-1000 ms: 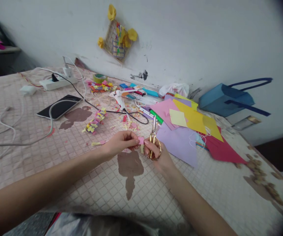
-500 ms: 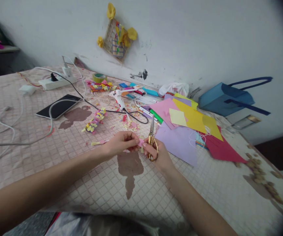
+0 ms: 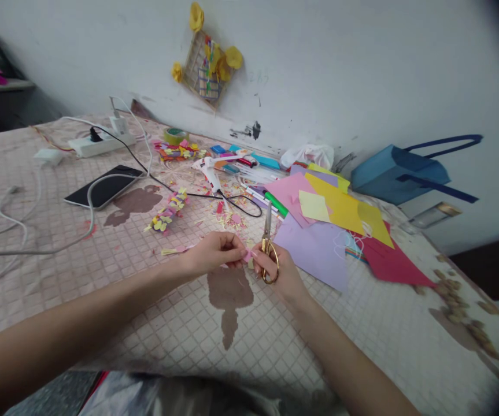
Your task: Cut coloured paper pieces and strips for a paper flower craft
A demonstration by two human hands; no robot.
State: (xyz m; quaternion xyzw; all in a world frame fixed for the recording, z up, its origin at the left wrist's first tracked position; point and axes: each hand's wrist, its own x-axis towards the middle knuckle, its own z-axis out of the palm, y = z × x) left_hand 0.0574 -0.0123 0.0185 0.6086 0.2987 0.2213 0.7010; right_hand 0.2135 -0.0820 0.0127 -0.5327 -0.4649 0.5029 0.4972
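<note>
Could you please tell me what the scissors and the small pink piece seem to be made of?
The gold-handled scissors in the right hand look like shiny metal, glinting at the loops. The small pink piece in the left hand is probably matte paper: thin, flat.

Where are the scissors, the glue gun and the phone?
scissors (image 3: 268,222), head view, on the metal blades above the gold handles.
glue gun (image 3: 209,169), head view, on its white body.
phone (image 3: 107,192), head view, on its dark screen.
</note>
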